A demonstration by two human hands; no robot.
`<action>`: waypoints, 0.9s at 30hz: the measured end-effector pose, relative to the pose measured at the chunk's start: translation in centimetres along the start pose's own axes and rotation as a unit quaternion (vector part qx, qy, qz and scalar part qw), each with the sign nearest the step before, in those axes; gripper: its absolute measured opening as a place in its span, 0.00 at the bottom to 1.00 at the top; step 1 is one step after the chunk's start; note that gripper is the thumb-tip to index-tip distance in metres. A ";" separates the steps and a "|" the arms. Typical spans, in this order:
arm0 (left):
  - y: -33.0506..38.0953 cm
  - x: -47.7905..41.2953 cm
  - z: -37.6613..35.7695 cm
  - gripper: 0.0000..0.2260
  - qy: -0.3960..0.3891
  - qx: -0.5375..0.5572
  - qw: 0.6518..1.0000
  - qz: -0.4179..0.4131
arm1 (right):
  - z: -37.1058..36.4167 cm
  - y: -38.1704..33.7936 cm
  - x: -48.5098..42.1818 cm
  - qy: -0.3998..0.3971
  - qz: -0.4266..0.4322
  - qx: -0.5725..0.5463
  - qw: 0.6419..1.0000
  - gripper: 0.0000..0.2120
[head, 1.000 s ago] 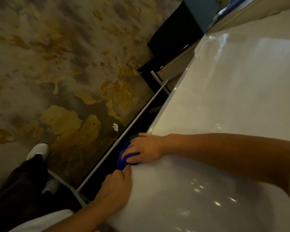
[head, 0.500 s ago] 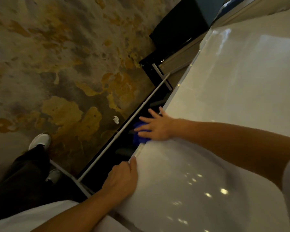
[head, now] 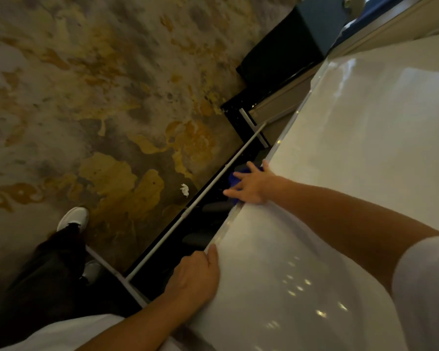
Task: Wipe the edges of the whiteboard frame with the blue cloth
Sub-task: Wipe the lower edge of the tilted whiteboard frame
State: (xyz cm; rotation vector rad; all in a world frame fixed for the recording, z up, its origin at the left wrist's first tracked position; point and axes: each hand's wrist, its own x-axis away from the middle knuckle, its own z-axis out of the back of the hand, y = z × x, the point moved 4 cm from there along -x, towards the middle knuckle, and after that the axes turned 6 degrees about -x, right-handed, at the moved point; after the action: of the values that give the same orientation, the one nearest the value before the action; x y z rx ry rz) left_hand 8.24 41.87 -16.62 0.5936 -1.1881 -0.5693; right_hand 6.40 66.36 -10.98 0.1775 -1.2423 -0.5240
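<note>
The glossy whiteboard (head: pixel 352 153) fills the right side, seen steeply from above, and its pale lower frame edge (head: pixel 222 233) runs diagonally up to the right. My right hand (head: pixel 251 184) presses the blue cloth (head: pixel 236 174) onto that frame edge with its fingers spread over the cloth, so most of the cloth is hidden. My left hand (head: pixel 197 277) grips the frame edge lower down, thumb on the board face.
A white stand rail (head: pixel 188 212) runs parallel below the board over a dark gap. A patterned yellow-grey carpet (head: pixel 99 97) lies to the left, with a white scrap (head: pixel 184 190) on it. My dark trouser leg and white shoe (head: pixel 74 219) stand nearby. A black box (head: pixel 276 59) sits at the far end.
My right hand has slid the blue cloth up along the frame edge, away from my left hand. Its fingers have spread out. The left hand stays on the frame.
</note>
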 end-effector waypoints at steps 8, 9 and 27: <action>-0.5 0.1 -0.6 0.27 -0.030 -0.012 0.999 -0.001 | -4.9 -10.7 3.6 -0.082 0.260 -0.020 0.962 0.32; -0.4 0.2 -0.6 0.28 -0.032 -0.007 0.999 -0.001 | -4.7 -10.2 3.6 -0.070 0.266 -0.013 0.961 0.31; 2.5 -0.8 0.2 0.30 -0.047 -0.024 0.998 0.021 | -1.6 2.7 1.0 0.082 0.051 -0.025 0.995 0.24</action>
State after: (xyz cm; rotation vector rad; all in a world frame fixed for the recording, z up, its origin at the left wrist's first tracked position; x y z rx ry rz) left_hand 8.02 44.17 -15.40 0.5046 -1.2687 -0.5932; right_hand 8.88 67.97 -9.60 0.1122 -1.0709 -0.4419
